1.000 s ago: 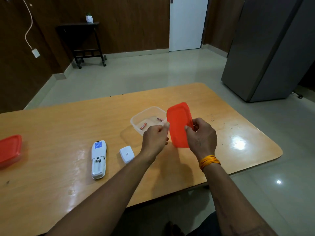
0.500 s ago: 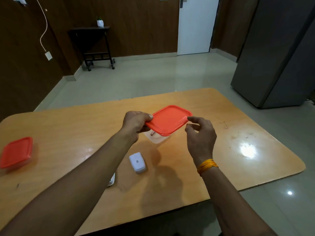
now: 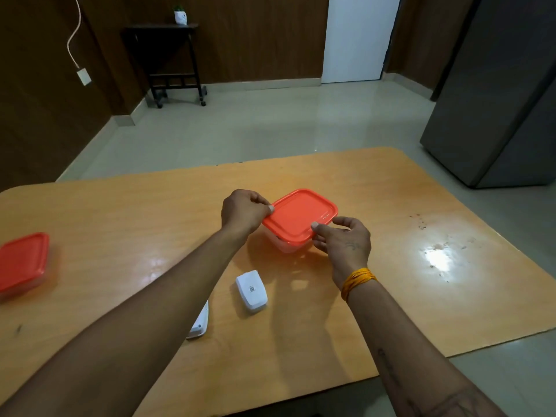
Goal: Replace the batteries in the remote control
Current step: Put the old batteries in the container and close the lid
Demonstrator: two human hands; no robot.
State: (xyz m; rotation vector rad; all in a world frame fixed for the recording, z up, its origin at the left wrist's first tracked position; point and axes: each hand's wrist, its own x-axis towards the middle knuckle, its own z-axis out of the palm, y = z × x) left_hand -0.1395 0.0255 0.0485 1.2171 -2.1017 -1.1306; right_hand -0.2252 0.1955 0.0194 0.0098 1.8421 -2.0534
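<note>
An orange lid (image 3: 299,215) lies flat on top of the clear plastic box (image 3: 285,246) in the middle of the wooden table (image 3: 391,296). My left hand (image 3: 243,210) pinches the lid's left corner. My right hand (image 3: 344,239) holds its near right edge, thumb on top. The box's contents are hidden under the lid. The white battery cover (image 3: 251,291) lies on the table below the box. Only the end of the white remote control (image 3: 200,323) shows from under my left forearm.
A second orange-lidded box (image 3: 22,263) sits at the table's far left edge. Beyond the table are a tiled floor, a grey cabinet (image 3: 505,85) at the right, and a dark side table (image 3: 168,55) against the wood-panelled wall.
The lid went from upright in my hands to tilted over the box, and now rests flat on it. Both hands moved down with it.
</note>
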